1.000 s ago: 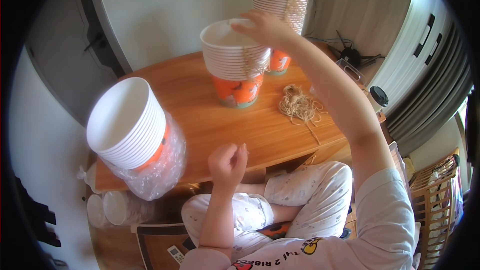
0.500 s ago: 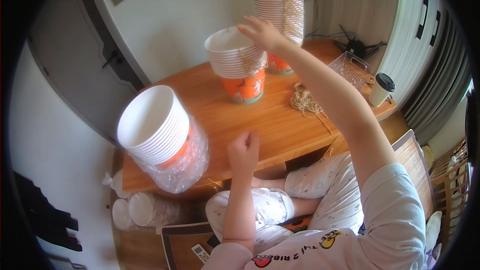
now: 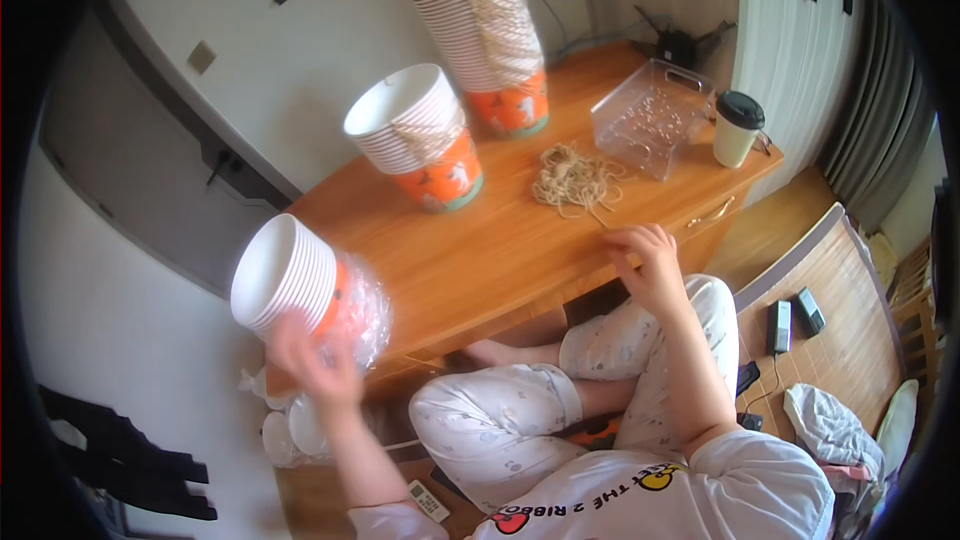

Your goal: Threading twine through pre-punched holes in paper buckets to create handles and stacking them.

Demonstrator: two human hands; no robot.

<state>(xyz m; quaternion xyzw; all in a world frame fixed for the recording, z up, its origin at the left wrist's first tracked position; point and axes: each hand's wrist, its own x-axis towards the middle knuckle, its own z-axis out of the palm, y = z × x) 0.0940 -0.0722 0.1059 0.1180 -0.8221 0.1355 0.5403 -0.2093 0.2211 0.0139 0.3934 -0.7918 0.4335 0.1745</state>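
My left hand (image 3: 322, 360), blurred by motion with its fingers apart, is at the near side of a stack of white-rimmed orange paper buckets (image 3: 290, 270) lying tilted in clear plastic wrap (image 3: 368, 320) at the table's left corner. Whether it touches the wrap is unclear. My right hand (image 3: 648, 265) hovers at the table's front edge, thumb and fingers apart. Its fingertips are by the loose end of a tangled heap of beige twine (image 3: 575, 180). Farther back, a short bucket stack (image 3: 435, 165) and a tall one (image 3: 515, 105) stand upright, with twine down their sides.
The wooden table (image 3: 500, 250) also bears a clear plastic tray (image 3: 650, 120) with small bits in it, a lidded paper cup (image 3: 738, 135) and a black device with antennas (image 3: 680, 45). White wrapped stacks (image 3: 303, 430) lie below the table's left end. My crossed legs are in front.
My right hand has drawn back from the short bucket stack to the table's front edge by the twine. My left hand has unclenched and moved left to the wrapped stack. The view has shifted.
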